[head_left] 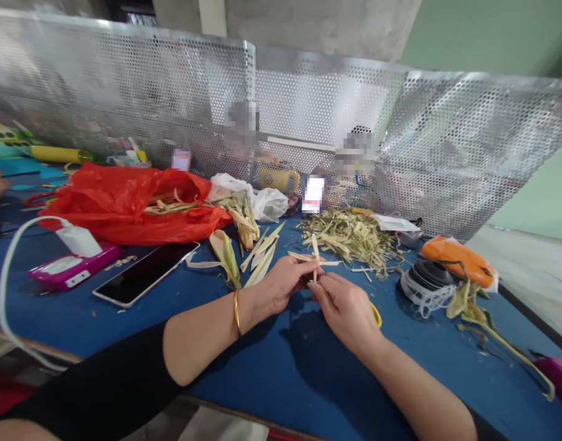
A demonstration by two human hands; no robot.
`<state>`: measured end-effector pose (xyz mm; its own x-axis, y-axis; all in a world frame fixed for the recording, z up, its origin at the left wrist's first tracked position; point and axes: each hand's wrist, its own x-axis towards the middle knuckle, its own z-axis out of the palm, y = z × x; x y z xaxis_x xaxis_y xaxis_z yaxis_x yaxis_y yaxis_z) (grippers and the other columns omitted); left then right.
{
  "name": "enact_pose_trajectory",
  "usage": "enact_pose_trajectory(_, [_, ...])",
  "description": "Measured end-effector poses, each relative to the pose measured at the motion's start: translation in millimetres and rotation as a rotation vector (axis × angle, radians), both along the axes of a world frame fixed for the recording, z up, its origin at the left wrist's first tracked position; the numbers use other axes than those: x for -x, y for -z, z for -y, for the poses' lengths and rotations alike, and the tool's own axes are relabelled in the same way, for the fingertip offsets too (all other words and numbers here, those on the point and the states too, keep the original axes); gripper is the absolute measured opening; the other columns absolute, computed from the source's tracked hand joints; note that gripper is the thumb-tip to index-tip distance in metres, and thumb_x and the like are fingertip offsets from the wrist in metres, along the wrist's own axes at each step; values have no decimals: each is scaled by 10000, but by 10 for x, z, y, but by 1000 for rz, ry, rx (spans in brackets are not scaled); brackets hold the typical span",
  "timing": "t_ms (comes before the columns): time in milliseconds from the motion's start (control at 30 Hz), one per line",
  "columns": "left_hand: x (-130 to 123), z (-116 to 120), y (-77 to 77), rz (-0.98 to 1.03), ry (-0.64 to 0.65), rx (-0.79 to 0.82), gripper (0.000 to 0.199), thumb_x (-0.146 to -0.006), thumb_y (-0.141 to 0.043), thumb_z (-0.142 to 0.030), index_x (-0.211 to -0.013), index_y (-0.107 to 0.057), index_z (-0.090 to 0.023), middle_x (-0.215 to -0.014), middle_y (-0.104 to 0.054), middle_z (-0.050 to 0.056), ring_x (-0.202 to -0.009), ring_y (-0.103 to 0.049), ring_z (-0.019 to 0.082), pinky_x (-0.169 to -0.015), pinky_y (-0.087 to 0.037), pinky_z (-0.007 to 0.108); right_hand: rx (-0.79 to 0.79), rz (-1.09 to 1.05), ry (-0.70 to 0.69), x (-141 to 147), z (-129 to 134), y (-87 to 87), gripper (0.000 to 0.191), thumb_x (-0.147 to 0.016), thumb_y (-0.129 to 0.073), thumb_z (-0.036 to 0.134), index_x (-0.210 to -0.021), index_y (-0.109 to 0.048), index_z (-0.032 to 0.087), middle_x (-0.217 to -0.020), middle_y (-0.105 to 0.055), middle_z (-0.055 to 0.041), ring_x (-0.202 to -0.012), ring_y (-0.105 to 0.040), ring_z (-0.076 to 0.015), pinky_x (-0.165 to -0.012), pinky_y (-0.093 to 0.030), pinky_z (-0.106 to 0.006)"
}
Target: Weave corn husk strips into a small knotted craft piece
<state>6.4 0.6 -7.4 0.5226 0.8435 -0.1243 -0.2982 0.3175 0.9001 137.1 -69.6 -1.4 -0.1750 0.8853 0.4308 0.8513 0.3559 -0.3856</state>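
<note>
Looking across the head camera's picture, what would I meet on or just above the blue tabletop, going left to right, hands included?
Purple power strip → dark-screened phone → left hand → right hand → black spool with white cord → purple object at the right edge.

I have room to slip along the worktop between the right hand and black spool, while the shredded pile and perforated screen block the far side.
</note>
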Motion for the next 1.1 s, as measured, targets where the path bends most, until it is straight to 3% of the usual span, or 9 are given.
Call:
enact_pose_trajectory(100, [36,-39,-35,34,10,66,237,-726,-725,-349,-763,-666,-123,-682,-608,7,-609,-547,107,-626,-456,246,-164,87,147,-89,-33,-75,252,-967,-424,340,-929,-611,175,-950,-629,-77,-688,-589,-151,-591,-357,-253])
enact_pose_trajectory(167, [48,-45,-47,38,24,120,292,-781,-669,-408,-821,-671,-119,-679,-604,15,-613,-557,120,-664,-484,278,-176,154,209,-143,-67,-90,240,-956,-454,331,-1070,-591,170,-1069,-616,-98,-687,-596,-150,-574,-349,-256])
enact_pose_trajectory(267, [43,-29,-37,-47,34,71,302,-753,-701,-423,-778,-651,-126,-642,-590,4,-587,-543,111,-634,-470,258,-91,286,184,-180,-108,-58,218,-965,-442,314,-949,-616,183,-883,-638,-57,-624,-567,-149,-549,-304,-262])
enact_pose_trajectory(367, [28,-10,-14,-208,18,-51,266,-719,-730,-367,-668,-607,-137,-548,-552,-18,-501,-483,86,-513,-370,214,-57,311,151,-164,-112,-25,293,-972,-418,302,-744,-566,192,-698,-586,-23,-578,-515,-145,-544,-264,-269])
enact_pose_trajectory(467, [17,-7,-22,-259,23,-58,223,-735,-684,-331,-645,-598,-146,-496,-527,-23,-448,-449,82,-459,-299,213,-30,205,106,-137,-90,-37,308,-948,-438,258,-648,-478,199,-632,-537,-1,-576,-475,-131,-551,-254,-258])
enact_pose_trajectory(700, [-11,-29,-29,-215,-18,-61,131,-689,-658,-239,-612,-602,-149,-458,-487,-32,-421,-430,88,-465,-319,228,6,67,50,-78,-32,-83,339,-905,-443,254,-585,-343,203,-549,-442,21,-529,-373,-114,-545,-236,-252])
enact_pose_trajectory(833, [19,-76,11,-220,31,-79,165,-671,-697,-277,-638,-621,-134,-495,-504,-26,-444,-436,86,-490,-340,234,39,64,49,-25,1,-87,322,-910,-409,270,-597,-378,203,-593,-492,3,-563,-410,-125,-562,-244,-264])
enact_pose_trajectory(933, [74,-119,6,-224,109,-45,271,-676,-731,-383,-681,-624,-134,-547,-537,-19,-488,-468,89,-526,-371,235,155,-4,71,-62,-25,-97,341,-917,-408,348,-610,-436,206,-602,-532,-2,-573,-441,-134,-563,-261,-264])
enact_pose_trajectory(1100, [126,-130,-52,-168,139,-19,444,-737,-635,-591,-739,-623,-147,-619,-588,-6,-515,-503,103,-560,-416,261,397,-467,174,-251,-183,-89,487,-888,-378,592,-670,-577,205,-524,-521,13,-520,-508,-146,-562,-368,-271])
